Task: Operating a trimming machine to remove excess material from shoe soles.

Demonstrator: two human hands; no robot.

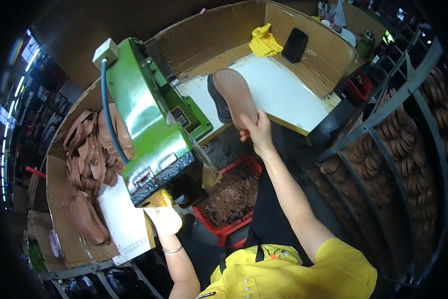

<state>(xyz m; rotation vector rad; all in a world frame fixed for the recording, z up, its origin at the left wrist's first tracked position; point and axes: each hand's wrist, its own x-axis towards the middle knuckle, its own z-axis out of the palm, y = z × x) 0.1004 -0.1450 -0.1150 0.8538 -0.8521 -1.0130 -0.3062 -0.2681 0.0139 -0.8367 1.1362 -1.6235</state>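
Observation:
My right hand (258,133) grips the heel end of a brown shoe sole (233,92), thumb on its face and fingers curled round the edge. Just left of that sole, partly behind it, dark shoe soles (218,103) show over the white tabletop (278,82). My left hand (165,219) is under the head of a green machine (144,117), in the bright glow of its lamp. The machine and the glare hide its fingers, so I cannot see whether it holds anything.
Brown soles (87,214) are heaped at left inside a cardboard surround (59,224). Below the machine a red crate (219,231) holds brown trimmings. A yellow cloth (265,41) and a dark phone-like slab (295,45) stand at the back. Metal racks (383,124) full of soles line the right.

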